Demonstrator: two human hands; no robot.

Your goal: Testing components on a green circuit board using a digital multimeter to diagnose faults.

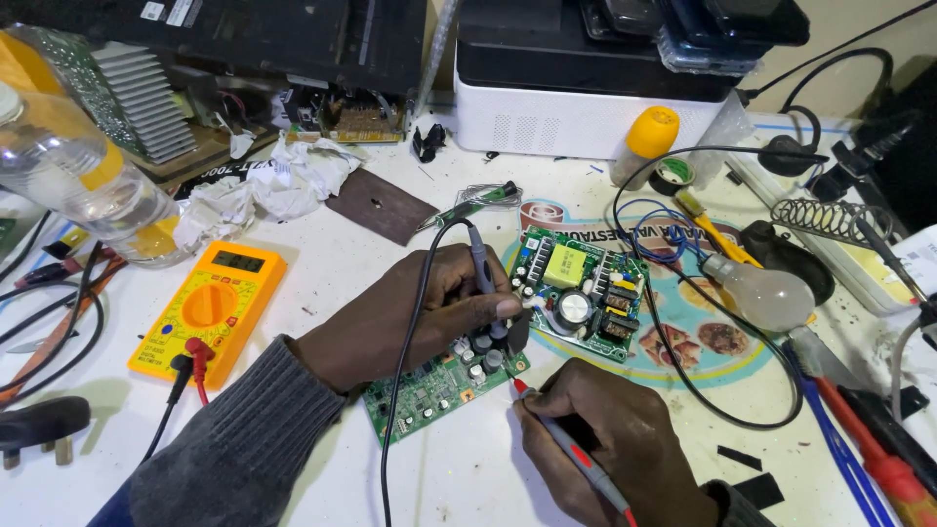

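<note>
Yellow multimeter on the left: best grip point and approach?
Grip the yellow multimeter across its long side edges, near the display end, coming from above. It lies flat, face up; its red and black leads plug in at the near end, so that end is probably awkward.

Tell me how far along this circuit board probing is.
Done: leads plugged into the yellow multimeter. In hand: left hand holds the black probe, right hand the red probe, tips at the green board. Left: no reading is legible yet.

Bright even light, soft shadows by hands, sharp centre, wide-angle bend at edges, bottle blurred.
</note>
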